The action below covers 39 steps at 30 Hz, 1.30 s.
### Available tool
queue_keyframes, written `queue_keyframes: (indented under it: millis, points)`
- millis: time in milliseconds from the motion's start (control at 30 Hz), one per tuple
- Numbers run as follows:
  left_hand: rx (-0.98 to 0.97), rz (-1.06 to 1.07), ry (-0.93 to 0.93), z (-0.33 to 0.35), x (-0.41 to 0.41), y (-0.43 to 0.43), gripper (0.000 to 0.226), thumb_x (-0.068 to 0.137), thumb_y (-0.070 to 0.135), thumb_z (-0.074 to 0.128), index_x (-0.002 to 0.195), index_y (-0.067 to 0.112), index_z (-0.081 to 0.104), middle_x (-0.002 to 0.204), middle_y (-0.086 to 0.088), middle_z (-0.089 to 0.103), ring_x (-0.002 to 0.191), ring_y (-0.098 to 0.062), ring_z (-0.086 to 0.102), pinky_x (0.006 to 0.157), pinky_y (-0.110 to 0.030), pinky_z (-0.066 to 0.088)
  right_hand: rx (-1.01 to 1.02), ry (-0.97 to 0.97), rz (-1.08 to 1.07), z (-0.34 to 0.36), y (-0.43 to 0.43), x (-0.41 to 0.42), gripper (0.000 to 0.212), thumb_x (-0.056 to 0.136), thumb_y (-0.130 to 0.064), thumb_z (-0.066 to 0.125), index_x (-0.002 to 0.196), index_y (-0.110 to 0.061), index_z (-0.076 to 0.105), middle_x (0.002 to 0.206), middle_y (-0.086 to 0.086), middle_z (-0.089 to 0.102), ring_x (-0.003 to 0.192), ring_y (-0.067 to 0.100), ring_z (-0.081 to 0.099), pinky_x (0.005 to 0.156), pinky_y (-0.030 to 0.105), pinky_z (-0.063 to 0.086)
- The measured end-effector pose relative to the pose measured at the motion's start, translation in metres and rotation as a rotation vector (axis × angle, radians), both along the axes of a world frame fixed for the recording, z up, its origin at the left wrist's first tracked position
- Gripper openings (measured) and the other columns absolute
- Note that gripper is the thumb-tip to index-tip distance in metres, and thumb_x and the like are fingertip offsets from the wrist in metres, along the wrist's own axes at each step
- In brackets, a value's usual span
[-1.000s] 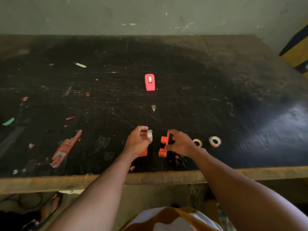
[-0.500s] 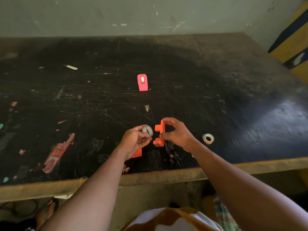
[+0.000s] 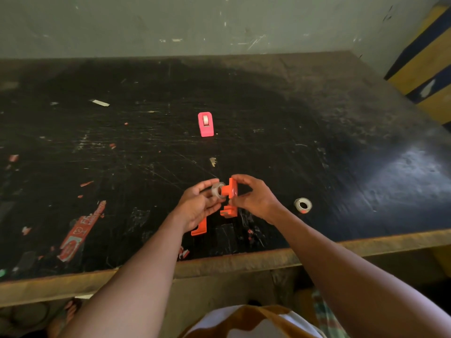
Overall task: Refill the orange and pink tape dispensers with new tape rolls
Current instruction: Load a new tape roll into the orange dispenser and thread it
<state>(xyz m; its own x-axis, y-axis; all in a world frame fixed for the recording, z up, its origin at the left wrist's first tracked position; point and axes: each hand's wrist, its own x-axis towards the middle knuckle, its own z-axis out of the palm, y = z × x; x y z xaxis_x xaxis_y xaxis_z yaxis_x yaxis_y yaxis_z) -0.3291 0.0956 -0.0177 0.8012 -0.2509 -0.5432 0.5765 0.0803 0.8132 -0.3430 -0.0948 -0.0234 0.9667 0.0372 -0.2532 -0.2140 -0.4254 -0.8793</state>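
Pointing left, orange dispenser spindle [image 3: 226,190] faces tape roll [image 3: 218,190].

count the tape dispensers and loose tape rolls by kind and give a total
pink plastic tape dispenser: 1
orange plastic tape dispenser, apart in pieces: 1
loose clear tape rolls: 2, the held roll in the left hand and the lying roll on the black table
total: 4

The left hand [image 3: 197,206] is lifting the small clear tape roll [image 3: 218,190] clear of the flat orange plastic shell [image 3: 200,226]. The right hand [image 3: 256,198] is raising the orange plastic dispenser piece [image 3: 231,189]. The gap between roll and piece is closing to contact.
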Motion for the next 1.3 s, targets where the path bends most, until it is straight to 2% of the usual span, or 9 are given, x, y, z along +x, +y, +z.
queue_keyframes:
  millis: [300,467,567,700,767,833,1033,1200,1300]
  points:
    - [0.061,-0.070,0.034,-0.008,0.009,0.006,0.032,0.097,0.009,0.058,0.114,0.036,0.065,0.105,-0.002,0.080,0.100,-0.016,0.075,0.079,-0.034,0.054,-0.026,-0.001,0.017,0.004,0.001,0.003,0.072,0.075,-0.014,0.081,0.138,-0.030,0.050,0.135,-0.008,0.055,0.123,0.018,0.056,0.102,0.048,0.049]
    - [0.087,-0.121,0.053,-0.007,0.009,0.007,0.028,0.097,0.022,0.060,0.125,0.026,0.065,0.117,-0.006,0.073,0.110,-0.021,0.068,0.082,-0.035,0.052,-0.046,0.009,0.037,0.006,0.002,0.002,0.072,0.075,-0.016,0.082,0.139,-0.029,0.051,0.136,-0.009,0.056,0.131,0.015,0.049,0.110,0.048,0.042]
    - [0.081,-0.136,0.035,-0.008,0.010,0.007,0.027,0.096,0.015,0.062,0.118,0.029,0.066,0.117,-0.006,0.073,0.110,-0.020,0.069,0.084,-0.035,0.054,-0.038,-0.004,0.067,0.006,0.004,0.000,0.064,0.075,-0.019,0.082,0.132,-0.033,0.057,0.126,-0.017,0.061,0.125,0.011,0.054,0.107,0.046,0.044]
    - [0.020,-0.124,-0.007,-0.008,0.013,0.004,0.039,0.091,0.000,0.065,0.117,0.029,0.070,0.116,-0.007,0.075,0.108,-0.021,0.071,0.081,-0.034,0.058,0.037,0.006,0.048,0.009,0.007,-0.004,0.049,0.076,-0.015,0.081,0.098,-0.055,0.063,0.105,-0.028,0.067,0.109,-0.005,0.059,0.098,0.032,0.046]
    - [-0.039,-0.099,-0.021,-0.008,0.014,0.003,0.047,0.087,-0.010,0.064,0.120,0.025,0.069,0.115,-0.007,0.076,0.106,-0.023,0.073,0.079,-0.033,0.059,0.137,0.038,0.033,0.010,0.006,-0.005,0.050,0.076,-0.012,0.080,0.092,-0.057,0.066,0.105,-0.025,0.070,0.108,0.000,0.064,0.095,0.031,0.050]
    - [-0.068,-0.095,-0.046,-0.006,0.015,0.003,0.053,0.084,-0.018,0.061,0.119,0.022,0.068,0.113,-0.004,0.077,0.103,-0.021,0.075,0.079,-0.031,0.060,0.226,0.058,0.031,0.010,0.005,-0.007,0.048,0.076,-0.009,0.080,0.097,-0.051,0.067,0.108,-0.018,0.073,0.106,0.010,0.069,0.091,0.033,0.057]
    - [0.001,-0.112,-0.119,0.001,0.017,0.000,0.056,0.080,-0.022,0.061,0.113,0.023,0.071,0.108,0.002,0.078,0.101,-0.018,0.075,0.079,-0.030,0.060,0.348,0.091,0.010,0.013,0.004,-0.005,0.047,0.078,0.000,0.077,0.098,-0.042,0.069,0.109,-0.011,0.075,0.105,0.014,0.071,0.091,0.036,0.057]
    - [0.061,-0.128,-0.169,0.005,0.020,0.000,0.057,0.077,-0.023,0.063,0.110,0.022,0.072,0.114,0.000,0.076,0.102,-0.018,0.075,0.083,-0.034,0.061,0.399,0.188,-0.003,0.015,0.004,-0.002,0.064,0.083,0.004,0.072,0.140,-0.015,0.051,0.121,0.009,0.069,0.105,0.019,0.071,0.090,0.036,0.058]
    - [0.132,-0.151,-0.203,0.007,0.021,0.000,0.054,0.076,-0.020,0.068,0.106,0.025,0.073,0.112,0.002,0.076,0.103,-0.015,0.075,0.085,-0.035,0.062,0.366,0.218,0.006,0.016,0.004,-0.001,0.071,0.084,0.006,0.069,0.146,-0.014,0.042,0.114,0.011,0.072,0.103,0.020,0.072,0.091,0.036,0.058]
